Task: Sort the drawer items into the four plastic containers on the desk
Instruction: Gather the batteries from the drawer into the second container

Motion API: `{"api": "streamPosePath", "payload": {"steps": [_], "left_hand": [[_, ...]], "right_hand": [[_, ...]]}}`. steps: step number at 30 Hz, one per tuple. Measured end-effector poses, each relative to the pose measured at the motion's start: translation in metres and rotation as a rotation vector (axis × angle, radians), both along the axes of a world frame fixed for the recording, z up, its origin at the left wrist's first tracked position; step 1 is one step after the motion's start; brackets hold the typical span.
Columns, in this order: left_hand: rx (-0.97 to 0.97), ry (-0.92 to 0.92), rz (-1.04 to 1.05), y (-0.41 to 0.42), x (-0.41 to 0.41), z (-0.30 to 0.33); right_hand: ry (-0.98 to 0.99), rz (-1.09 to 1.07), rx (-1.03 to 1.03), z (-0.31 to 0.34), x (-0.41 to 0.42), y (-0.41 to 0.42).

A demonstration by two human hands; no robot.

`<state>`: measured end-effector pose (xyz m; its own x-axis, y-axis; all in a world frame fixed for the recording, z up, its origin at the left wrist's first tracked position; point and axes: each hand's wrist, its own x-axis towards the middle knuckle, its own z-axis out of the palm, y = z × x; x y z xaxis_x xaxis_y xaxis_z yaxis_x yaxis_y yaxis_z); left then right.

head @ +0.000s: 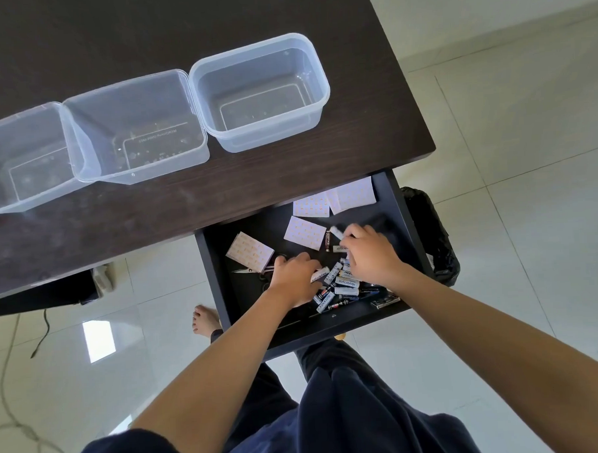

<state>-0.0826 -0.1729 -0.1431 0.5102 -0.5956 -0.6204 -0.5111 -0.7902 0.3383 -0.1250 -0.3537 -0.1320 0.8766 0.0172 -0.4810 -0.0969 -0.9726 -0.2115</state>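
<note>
The black drawer [221, 281] is pulled open below the desk edge. It holds a heap of white and dark batteries [343, 286], several pale patterned cards [304, 232], a thicker card pack [249, 250] and scissors [244, 270]. My left hand [294, 276] lies on the left of the heap, fingers curled round a white battery that sticks out under the palm. My right hand [370, 254] is over the right of the heap and pinches a white battery [337, 232] at its fingertips. Three clear plastic containers [261, 91] [135, 127] [24, 156] stand in a row on the desk.
The dark wooden desk [187, 203] runs left of the drawer. A black bin bag [435, 241] sits right of the drawer on the tiled floor. A small metal clip [385, 301] lies near the drawer's front. A cable [42, 333] trails on the floor at left.
</note>
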Motion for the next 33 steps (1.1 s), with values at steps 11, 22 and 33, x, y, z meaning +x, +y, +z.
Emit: {"api": "streamPosePath", "payload": {"steps": [11,22,33], "left_hand": [[0.105,-0.047,-0.136,0.008,-0.008,0.006],[0.059,0.005,-0.141,-0.005,-0.014,0.004],[-0.043,0.111,-0.048,-0.018,-0.024,0.000]], "right_hand": [[0.110,0.100,0.112,-0.001,0.014,0.005],[0.230,0.069,0.197,0.001,0.001,-0.006],[0.363,0.062,0.241,-0.006,-0.018,-0.011]]}}
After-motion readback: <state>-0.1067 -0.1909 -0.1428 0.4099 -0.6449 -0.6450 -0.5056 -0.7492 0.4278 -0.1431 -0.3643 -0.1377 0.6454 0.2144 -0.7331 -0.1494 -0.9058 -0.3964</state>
